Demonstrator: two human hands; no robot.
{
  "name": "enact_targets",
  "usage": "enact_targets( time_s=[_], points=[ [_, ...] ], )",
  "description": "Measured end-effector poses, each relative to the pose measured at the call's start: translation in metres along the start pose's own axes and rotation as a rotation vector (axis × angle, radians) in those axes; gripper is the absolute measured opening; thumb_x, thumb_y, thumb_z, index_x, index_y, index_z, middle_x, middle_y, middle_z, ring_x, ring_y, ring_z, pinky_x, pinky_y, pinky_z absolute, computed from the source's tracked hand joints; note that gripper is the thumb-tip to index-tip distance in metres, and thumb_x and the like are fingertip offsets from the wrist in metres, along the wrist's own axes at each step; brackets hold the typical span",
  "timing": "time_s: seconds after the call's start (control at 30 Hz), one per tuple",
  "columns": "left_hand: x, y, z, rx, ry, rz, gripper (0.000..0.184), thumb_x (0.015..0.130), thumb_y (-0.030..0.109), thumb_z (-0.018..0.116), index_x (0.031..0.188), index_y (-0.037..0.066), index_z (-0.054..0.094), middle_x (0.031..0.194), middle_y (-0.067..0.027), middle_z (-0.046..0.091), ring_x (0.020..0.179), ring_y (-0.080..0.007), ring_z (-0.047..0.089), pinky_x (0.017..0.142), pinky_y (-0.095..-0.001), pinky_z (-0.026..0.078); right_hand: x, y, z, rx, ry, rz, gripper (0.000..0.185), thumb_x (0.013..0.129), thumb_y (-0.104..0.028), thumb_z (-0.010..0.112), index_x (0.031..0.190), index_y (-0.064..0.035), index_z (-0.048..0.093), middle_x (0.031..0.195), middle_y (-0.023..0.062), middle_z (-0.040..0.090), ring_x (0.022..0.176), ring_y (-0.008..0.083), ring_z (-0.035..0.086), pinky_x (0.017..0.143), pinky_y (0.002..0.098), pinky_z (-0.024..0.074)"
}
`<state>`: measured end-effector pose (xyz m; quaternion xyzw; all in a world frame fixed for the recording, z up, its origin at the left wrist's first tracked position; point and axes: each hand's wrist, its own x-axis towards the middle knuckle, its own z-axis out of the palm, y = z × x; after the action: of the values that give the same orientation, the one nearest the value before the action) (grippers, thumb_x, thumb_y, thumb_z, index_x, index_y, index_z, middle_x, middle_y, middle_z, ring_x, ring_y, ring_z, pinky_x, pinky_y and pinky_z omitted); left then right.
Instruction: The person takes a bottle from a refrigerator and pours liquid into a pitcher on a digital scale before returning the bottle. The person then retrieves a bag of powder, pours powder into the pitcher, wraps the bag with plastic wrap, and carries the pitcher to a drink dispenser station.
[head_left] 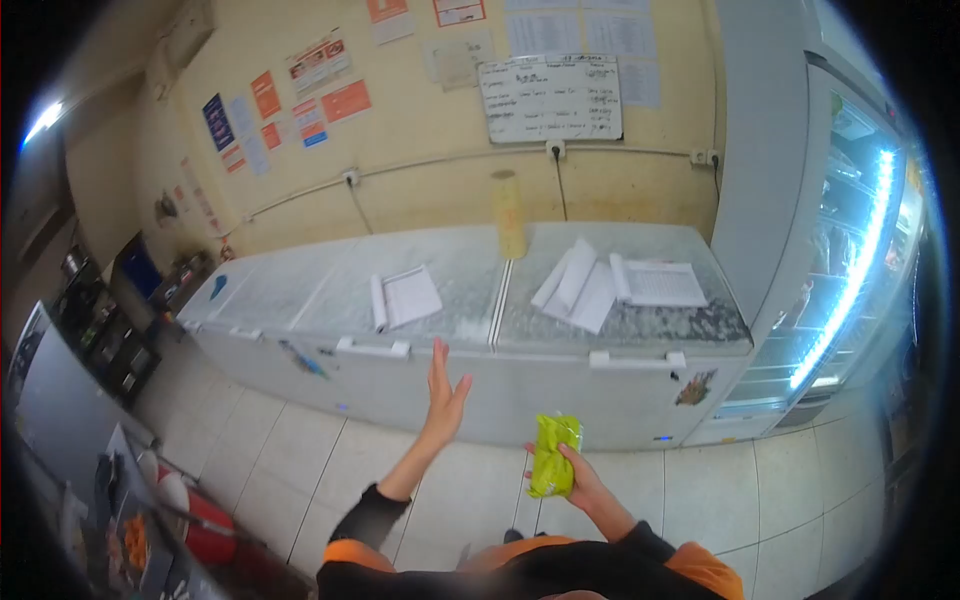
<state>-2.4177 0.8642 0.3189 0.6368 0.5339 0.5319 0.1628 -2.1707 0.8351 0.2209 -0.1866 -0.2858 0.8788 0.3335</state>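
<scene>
My right hand (586, 478) grips a bright yellow-green plastic packet (556, 455) in front of my body, its thumb lying over the near side. What the packet contains cannot be read. My left hand (444, 395) is raised with fingers stretched out and thumb apart, holding nothing. Beyond both hands runs a row of white chest freezers (480, 385); from this view the left fingertips overlap a freezer's front edge, apparently without touching it.
On the freezer lids lie a curled notepad (410, 297), loose paper sheets (580, 290) and a yellowish cylinder (509, 215). A lit glass-door fridge (835, 260) stands at right. At lower left are a red container (205, 530) and a metal counter (60, 400). The floor is tiled.
</scene>
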Motion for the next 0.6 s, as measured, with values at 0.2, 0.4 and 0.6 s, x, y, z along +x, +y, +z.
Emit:
enact_targets(
  time_s=[0.2,0.4,0.6],
  points=[
    [0.31,-0.088,0.06,0.754,-0.118,0.407,0.067,0.08,0.016,0.059,0.137,0.006,0.026,0.142,-0.0122,0.028,0.134,-0.0313,0.017,0.106,-0.0542,0.012,0.053,-0.06,-0.07,0.111,0.289,-0.215,0.063,0.087,-0.035,0.05,0.138,-0.0089,0.023,0.13,0.0166,0.045,0.099,0.0392,0.056,0.084,0.0501,0.0464],
    [0.552,-0.209,0.125,1.214,-0.014,0.599,0.061,0.079,0.028,0.059,0.132,0.007,0.038,0.139,-0.0135,0.033,0.135,-0.0288,0.017,0.104,-0.0595,0.014,0.119,-0.101,-0.137,0.218,0.555,-0.357,0.063,0.086,-0.038,0.05,0.137,-0.009,0.026,0.128,0.0192,0.045,0.094,0.0418,0.057,0.077,0.053,0.048],
    [0.655,-0.28,0.197,0.997,-0.099,0.666,0.038,0.081,0.028,0.056,0.111,0.004,0.052,0.098,-0.0154,0.056,0.096,-0.0287,0.055,0.081,-0.0469,0.043,0.245,-0.192,-0.161,0.164,0.482,-0.351,0.065,0.085,-0.036,0.051,0.137,-0.0053,0.026,0.124,0.0198,0.048,0.097,0.0402,0.057,0.081,0.0527,0.0474]
  ],
)
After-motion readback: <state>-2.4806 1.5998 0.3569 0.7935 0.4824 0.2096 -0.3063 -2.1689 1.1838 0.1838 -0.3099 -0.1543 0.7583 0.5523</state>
